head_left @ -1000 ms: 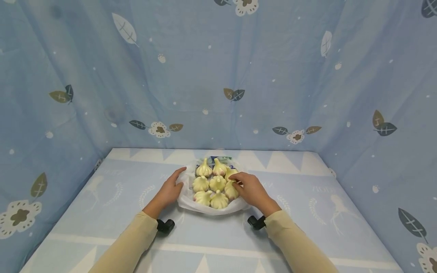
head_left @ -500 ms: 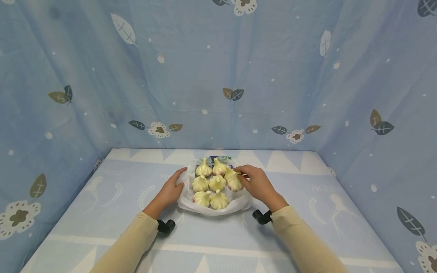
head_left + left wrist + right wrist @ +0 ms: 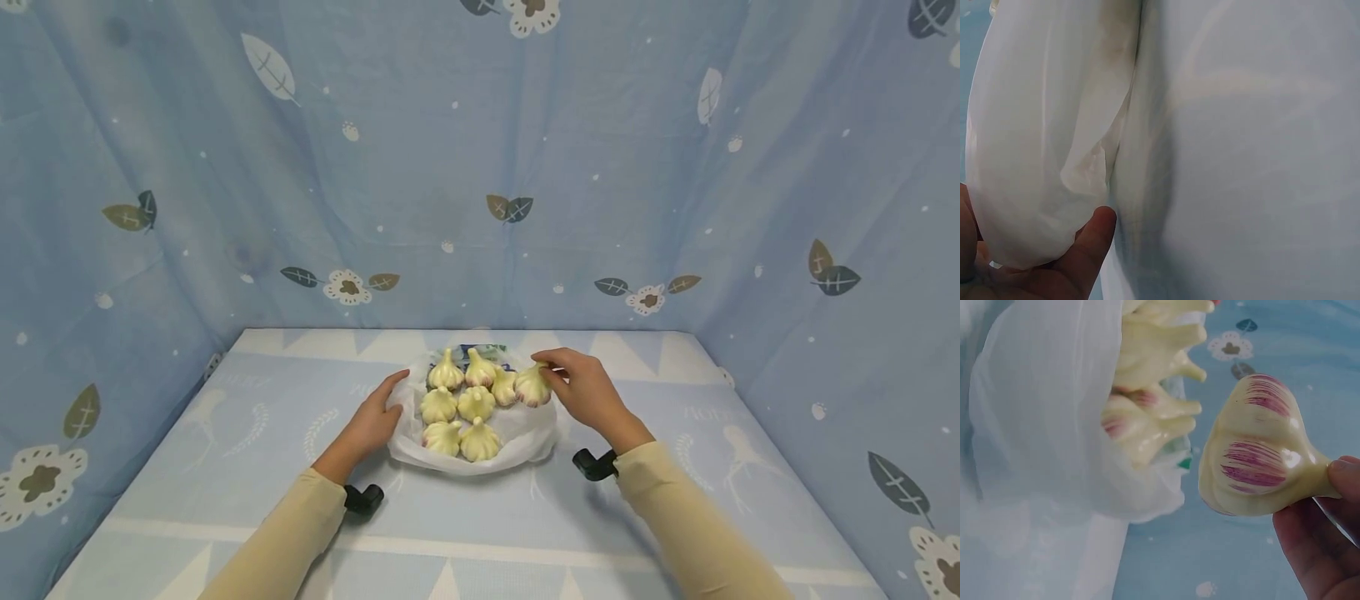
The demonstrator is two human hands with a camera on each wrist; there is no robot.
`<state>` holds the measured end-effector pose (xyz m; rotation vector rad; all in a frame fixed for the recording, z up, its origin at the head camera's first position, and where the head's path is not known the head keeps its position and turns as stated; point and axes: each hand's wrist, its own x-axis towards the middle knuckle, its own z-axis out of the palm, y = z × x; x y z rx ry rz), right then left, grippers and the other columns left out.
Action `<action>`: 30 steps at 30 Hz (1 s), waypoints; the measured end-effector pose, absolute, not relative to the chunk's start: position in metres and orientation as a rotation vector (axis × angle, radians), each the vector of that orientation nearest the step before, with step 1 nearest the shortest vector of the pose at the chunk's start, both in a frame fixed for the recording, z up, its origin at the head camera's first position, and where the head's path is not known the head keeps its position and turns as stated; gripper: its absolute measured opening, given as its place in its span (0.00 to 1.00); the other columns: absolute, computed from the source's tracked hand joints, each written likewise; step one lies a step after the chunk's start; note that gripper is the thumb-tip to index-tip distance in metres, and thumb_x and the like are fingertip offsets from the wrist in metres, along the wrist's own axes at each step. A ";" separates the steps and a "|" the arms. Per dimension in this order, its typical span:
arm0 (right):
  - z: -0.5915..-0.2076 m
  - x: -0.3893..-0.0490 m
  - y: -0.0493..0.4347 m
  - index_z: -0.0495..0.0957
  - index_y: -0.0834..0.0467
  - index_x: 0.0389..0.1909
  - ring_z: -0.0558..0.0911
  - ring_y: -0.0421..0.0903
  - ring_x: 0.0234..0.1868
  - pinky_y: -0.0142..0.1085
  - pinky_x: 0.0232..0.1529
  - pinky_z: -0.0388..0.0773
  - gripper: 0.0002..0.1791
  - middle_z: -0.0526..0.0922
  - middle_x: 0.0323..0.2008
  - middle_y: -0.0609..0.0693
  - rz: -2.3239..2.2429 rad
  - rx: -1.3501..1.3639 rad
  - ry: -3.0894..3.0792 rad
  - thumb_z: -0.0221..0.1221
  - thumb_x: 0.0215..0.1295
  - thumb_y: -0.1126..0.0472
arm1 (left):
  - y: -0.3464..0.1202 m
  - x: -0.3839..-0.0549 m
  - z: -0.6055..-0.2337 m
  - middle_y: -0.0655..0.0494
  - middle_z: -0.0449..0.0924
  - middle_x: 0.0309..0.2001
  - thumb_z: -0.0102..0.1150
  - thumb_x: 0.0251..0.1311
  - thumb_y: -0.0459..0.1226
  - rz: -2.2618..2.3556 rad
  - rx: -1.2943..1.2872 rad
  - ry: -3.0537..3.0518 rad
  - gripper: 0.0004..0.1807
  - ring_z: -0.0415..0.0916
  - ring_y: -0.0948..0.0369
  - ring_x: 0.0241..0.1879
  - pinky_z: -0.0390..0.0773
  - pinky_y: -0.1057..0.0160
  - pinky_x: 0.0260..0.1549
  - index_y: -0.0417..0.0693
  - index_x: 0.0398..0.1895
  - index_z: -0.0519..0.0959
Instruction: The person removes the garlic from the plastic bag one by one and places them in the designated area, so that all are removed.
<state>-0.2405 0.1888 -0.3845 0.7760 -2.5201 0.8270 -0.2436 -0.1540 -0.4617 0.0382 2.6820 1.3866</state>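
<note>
My right hand (image 3: 581, 387) pinches a garlic bulb (image 3: 1260, 453) by its stem, thumb on one side and fingers on the other. This bulb is pale yellow with purple streaks and is held up at the right rim of a white plastic bag (image 3: 472, 464). Inside the rolled-down bag sit several more garlic bulbs (image 3: 476, 403), stems mostly pointing up. My left hand (image 3: 375, 421) rests against the bag's left side, fingers fairly straight and thumb apart. In the left wrist view, the thumb (image 3: 1094, 234) touches the bulging plastic (image 3: 1022, 144).
Everything stands on a table with a pale blue patterned cloth (image 3: 300, 392). Blue leaf-print curtains (image 3: 450, 167) rise behind the table and at both sides. Printed blue and green plastic (image 3: 487, 353) shows at the bag's back edge. Each wrist carries a small black device (image 3: 364, 499).
My right hand has lifted one garlic bulb from the bag's right side and moved it up and to the right. The left hand has stayed against the bag.
</note>
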 end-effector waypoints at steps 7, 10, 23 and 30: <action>-0.380 -0.245 0.208 0.81 0.59 0.51 0.85 0.50 0.46 0.39 0.43 0.84 0.15 0.85 0.48 0.55 0.836 0.723 -2.492 0.59 0.64 0.67 | -0.155 -0.243 -0.462 0.44 0.46 0.77 0.38 0.70 0.31 1.395 0.029 2.669 0.34 0.44 0.42 0.76 0.50 0.37 0.70 0.64 0.76 0.50; -0.379 -0.246 0.216 0.81 0.60 0.51 0.85 0.52 0.46 0.40 0.44 0.84 0.15 0.84 0.48 0.56 0.828 0.692 -2.490 0.60 0.64 0.68 | -0.155 -0.244 -0.462 0.43 0.47 0.77 0.38 0.70 0.31 1.397 0.035 2.673 0.34 0.44 0.42 0.75 0.50 0.37 0.70 0.63 0.76 0.50; -0.380 -0.254 0.252 0.80 0.60 0.54 0.84 0.55 0.49 0.45 0.46 0.83 0.16 0.83 0.52 0.59 0.816 0.530 -2.539 0.58 0.66 0.67 | -0.159 -0.245 -0.460 0.44 0.46 0.77 0.36 0.69 0.30 1.412 0.074 2.681 0.34 0.43 0.43 0.76 0.49 0.38 0.71 0.62 0.77 0.49; -0.381 -0.259 0.275 0.78 0.58 0.56 0.84 0.59 0.48 0.50 0.46 0.82 0.17 0.82 0.52 0.61 0.850 0.357 -2.605 0.55 0.69 0.65 | -0.160 -0.248 -0.462 0.45 0.45 0.78 0.36 0.70 0.30 1.415 0.050 2.669 0.34 0.42 0.43 0.76 0.48 0.38 0.71 0.63 0.77 0.49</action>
